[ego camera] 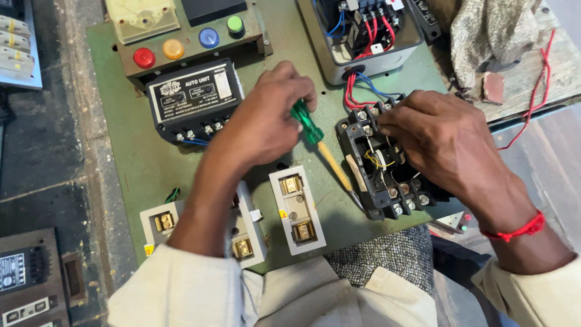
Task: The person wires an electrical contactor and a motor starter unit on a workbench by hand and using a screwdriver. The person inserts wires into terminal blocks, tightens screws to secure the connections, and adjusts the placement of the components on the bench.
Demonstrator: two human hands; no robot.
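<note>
At the centre of the frame our left hand (263, 124) is closed around a screwdriver with a translucent green handle and a yellow shaft (315, 136), the fingers wrapped tight on the handle. The shaft slopes down to the right, and its tip sits at the lower left edge of a black, blocky electrical contactor with rows of silver terminal screws (381, 160), right of centre on the green metal panel (121, 157) that serves as our surface. Our right hand (445, 142) lies over the top of the contactor, fingers curled narrow and pinching at its upper terminals, where red and blue wires (357, 91) come in from the grey open box above (339, 60).

We judge the work in hand to be at the terminals. To do it well, we should keep the right hand pressing the contactor steady so it cannot twist, seat the tip square in a screw slot before turning, and keep the shaft in line with the screw rather than slanted as now. A slipping tip could nick the thin yellow wires (378, 160) inside the block.

Lower centre, the white fuse carriers with brass contacts (296, 209) lie just beside our left wrist; we should not sweep them.
</note>
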